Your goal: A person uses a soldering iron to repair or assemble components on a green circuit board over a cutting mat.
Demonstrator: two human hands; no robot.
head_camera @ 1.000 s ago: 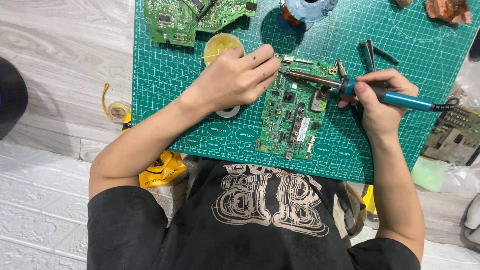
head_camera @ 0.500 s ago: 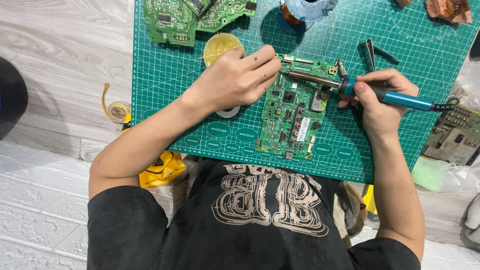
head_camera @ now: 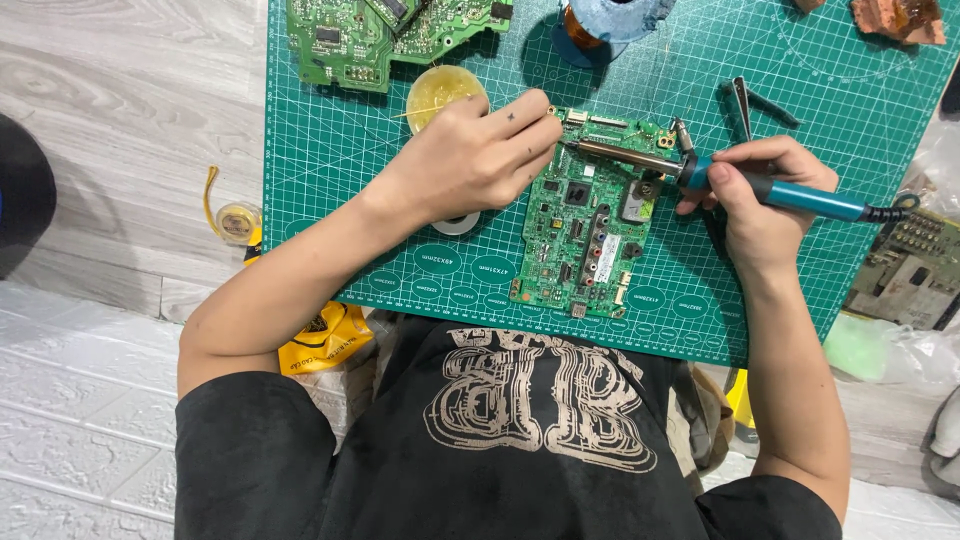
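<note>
1. Hands: two, left hand (head_camera: 475, 160) and right hand (head_camera: 765, 205), both one person's.
2. Soldering iron (head_camera: 720, 178): one, teal handle.
3. Green circuit boards: one main board (head_camera: 590, 235) in the middle of the mat, plus a green board cluster (head_camera: 385, 35) at the top edge, at least two overlapping, exact count unclear.
4. Grey board (head_camera: 915, 265) off the mat's right edge: one.
5. Cutting mat (head_camera: 330, 180): one, green, gridded.
6. Round yellow tin (head_camera: 443, 92): one.
7. Tweezers (head_camera: 742, 105): one pair.
8. Small yellowish reel (head_camera: 238, 222) left of the mat: one.
9. Yellow bag (head_camera: 325, 335): one.
</note>
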